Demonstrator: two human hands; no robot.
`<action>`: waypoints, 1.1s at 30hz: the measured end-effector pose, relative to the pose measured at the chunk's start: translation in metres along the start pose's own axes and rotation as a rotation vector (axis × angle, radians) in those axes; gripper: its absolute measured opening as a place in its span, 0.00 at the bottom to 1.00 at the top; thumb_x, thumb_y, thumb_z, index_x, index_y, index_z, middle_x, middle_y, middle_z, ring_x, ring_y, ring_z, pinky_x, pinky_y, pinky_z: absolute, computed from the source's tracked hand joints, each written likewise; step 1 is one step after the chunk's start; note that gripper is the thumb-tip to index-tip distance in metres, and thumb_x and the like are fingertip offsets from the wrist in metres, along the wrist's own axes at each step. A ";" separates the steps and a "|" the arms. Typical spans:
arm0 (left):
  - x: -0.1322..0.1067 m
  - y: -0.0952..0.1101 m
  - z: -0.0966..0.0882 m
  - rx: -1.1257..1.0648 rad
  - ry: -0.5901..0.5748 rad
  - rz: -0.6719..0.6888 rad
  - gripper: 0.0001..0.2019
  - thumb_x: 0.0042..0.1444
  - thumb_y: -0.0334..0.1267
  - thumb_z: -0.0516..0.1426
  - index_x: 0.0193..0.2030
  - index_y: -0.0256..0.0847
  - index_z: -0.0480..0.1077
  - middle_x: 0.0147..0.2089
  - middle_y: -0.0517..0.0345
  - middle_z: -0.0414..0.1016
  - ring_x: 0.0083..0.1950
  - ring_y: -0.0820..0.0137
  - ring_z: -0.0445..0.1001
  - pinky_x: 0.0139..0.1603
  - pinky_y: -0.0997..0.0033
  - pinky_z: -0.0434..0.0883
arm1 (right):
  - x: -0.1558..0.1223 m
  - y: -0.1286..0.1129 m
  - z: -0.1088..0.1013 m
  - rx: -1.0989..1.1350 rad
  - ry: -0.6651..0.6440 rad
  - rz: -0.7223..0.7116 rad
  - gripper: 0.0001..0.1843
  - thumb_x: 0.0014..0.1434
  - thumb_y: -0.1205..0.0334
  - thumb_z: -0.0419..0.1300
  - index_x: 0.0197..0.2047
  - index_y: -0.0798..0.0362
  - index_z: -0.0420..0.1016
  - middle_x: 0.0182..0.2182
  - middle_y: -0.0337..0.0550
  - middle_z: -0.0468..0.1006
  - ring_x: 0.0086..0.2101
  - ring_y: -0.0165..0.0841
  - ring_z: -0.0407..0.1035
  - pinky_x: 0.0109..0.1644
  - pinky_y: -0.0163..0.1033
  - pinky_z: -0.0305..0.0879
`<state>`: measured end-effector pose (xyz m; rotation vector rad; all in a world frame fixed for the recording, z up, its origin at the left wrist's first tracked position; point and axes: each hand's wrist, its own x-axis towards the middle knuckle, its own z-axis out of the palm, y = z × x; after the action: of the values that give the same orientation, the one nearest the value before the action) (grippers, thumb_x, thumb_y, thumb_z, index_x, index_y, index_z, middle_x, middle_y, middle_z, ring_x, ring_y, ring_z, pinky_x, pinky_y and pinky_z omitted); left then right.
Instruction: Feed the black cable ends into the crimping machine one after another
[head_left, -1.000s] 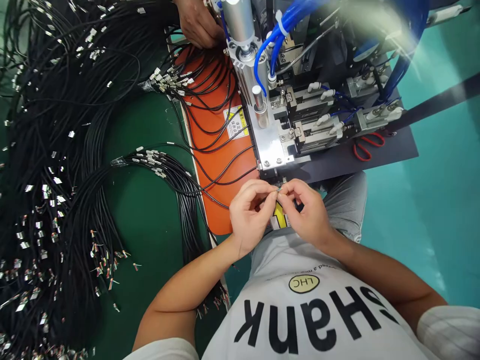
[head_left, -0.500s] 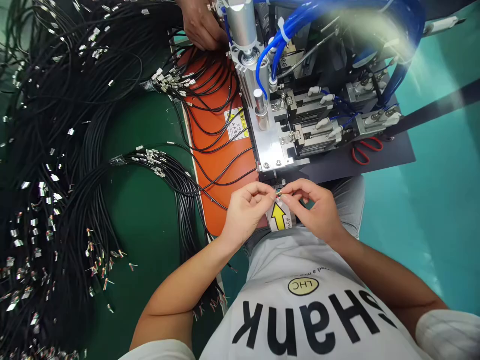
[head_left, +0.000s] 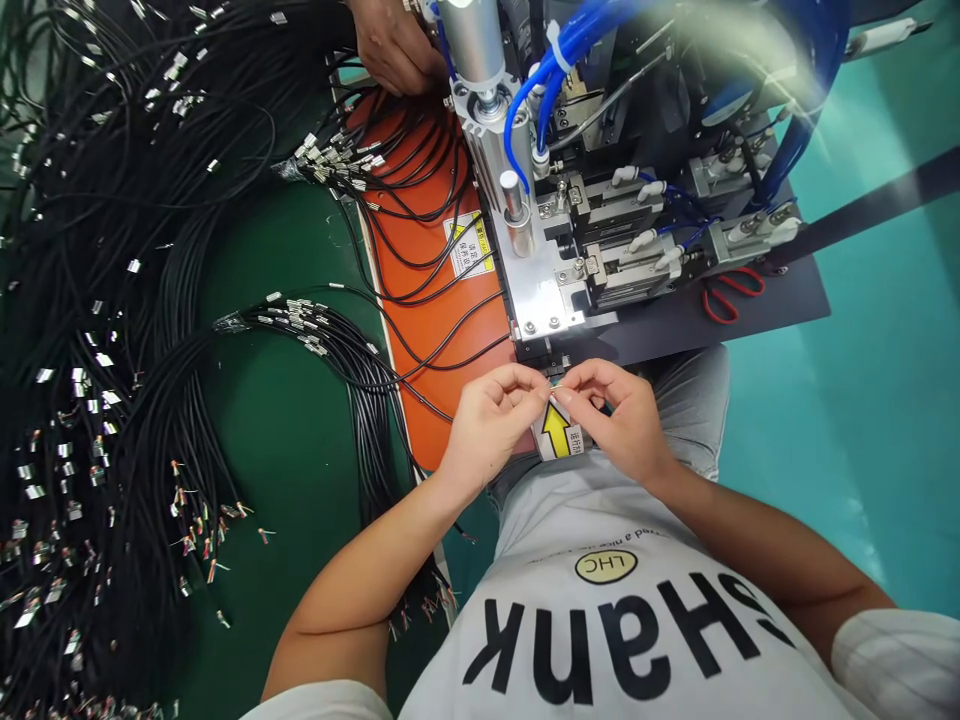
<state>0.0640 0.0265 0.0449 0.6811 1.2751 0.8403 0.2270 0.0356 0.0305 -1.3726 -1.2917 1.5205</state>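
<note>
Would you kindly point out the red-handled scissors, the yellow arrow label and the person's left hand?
red-handled scissors [head_left: 733, 290]: head view, where the red handles meet.
yellow arrow label [head_left: 556, 432]: head view, on the arrow's shaft.
left hand [head_left: 491, 425]: head view, on its back; its fingers pinch a small part [head_left: 555, 381].

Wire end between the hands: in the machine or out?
Out: the left hand and right hand pinch the wire end between their fingertips, just short of the machine's front edge.

White short-sleeved T-shirt [head_left: 570, 520] with bold black lettering and round yellow LHC badge [head_left: 606, 566], grey trousers [head_left: 694, 400]
</note>
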 end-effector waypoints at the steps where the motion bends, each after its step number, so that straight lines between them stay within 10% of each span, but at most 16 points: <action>1: 0.000 0.000 0.000 -0.003 0.002 0.006 0.11 0.55 0.42 0.65 0.35 0.37 0.73 0.24 0.65 0.67 0.22 0.81 0.61 0.27 0.80 0.68 | 0.000 0.001 0.000 -0.001 0.009 -0.013 0.03 0.59 0.63 0.64 0.34 0.52 0.75 0.27 0.36 0.75 0.27 0.29 0.68 0.30 0.36 0.59; 33: -0.003 0.005 0.002 0.032 0.015 0.053 0.13 0.53 0.44 0.66 0.33 0.36 0.73 0.23 0.64 0.68 0.22 0.80 0.62 0.23 0.80 0.62 | 0.005 0.004 0.000 -0.158 0.120 -0.284 0.03 0.58 0.65 0.66 0.33 0.47 0.81 0.32 0.39 0.80 0.34 0.34 0.72 0.35 0.40 0.70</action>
<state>0.0653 0.0269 0.0508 0.7378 1.2904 0.8715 0.2262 0.0388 0.0250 -1.2918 -1.4846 1.1495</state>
